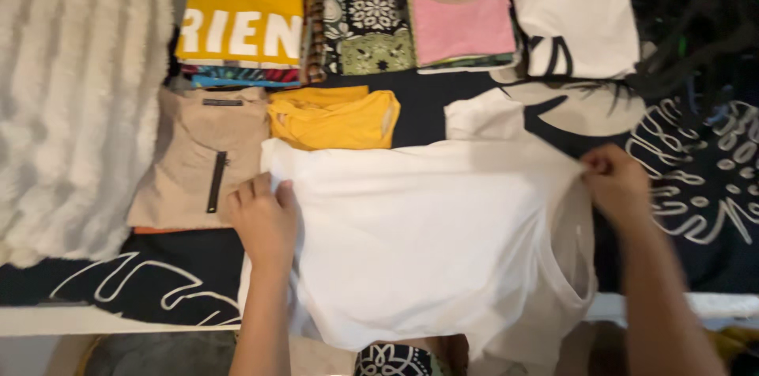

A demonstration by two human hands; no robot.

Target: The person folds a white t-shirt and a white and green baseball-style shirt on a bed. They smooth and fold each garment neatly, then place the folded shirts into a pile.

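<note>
A white t-shirt lies spread across the dark patterned bedspread in front of me. My left hand presses flat on the shirt's left edge, fingers together. At the shirt's right side my right hand pinches a fold of the white fabric and holds it slightly raised. A short sleeve of the shirt sticks out toward the back.
Folded clothes sit behind the shirt: a beige zipped top, a yellow garment, a yellow lettered shirt on a stack, a pink pile, a white folded top. A fluffy white blanket covers the left.
</note>
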